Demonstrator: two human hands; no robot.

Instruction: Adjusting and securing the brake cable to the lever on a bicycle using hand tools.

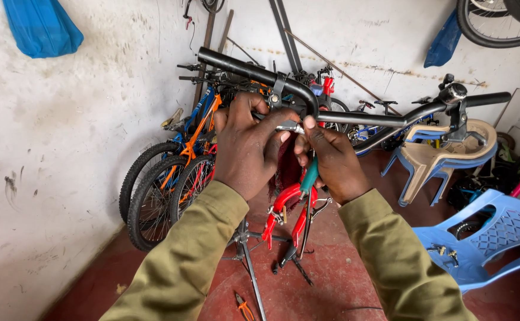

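Fingers of the left hand [245,145] curl tight over a small silver metal fitting [288,126] just under the curved black metal handlebar [254,72]. Beside it, touching, the right hand [333,161] pinches the same fitting with thumb and forefinger, its other fingers closed around a green-handled tool [309,176] pointing down toward the red bicycle fork [285,208] below.

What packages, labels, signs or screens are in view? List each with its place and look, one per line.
No labels, signs or screens can be made out.
Blue plastic bag: hangs on the wall at upper left, bulging and crumpled.
Second blue bag: hangs on the back wall at upper right beside a wheel, narrow and drooping.
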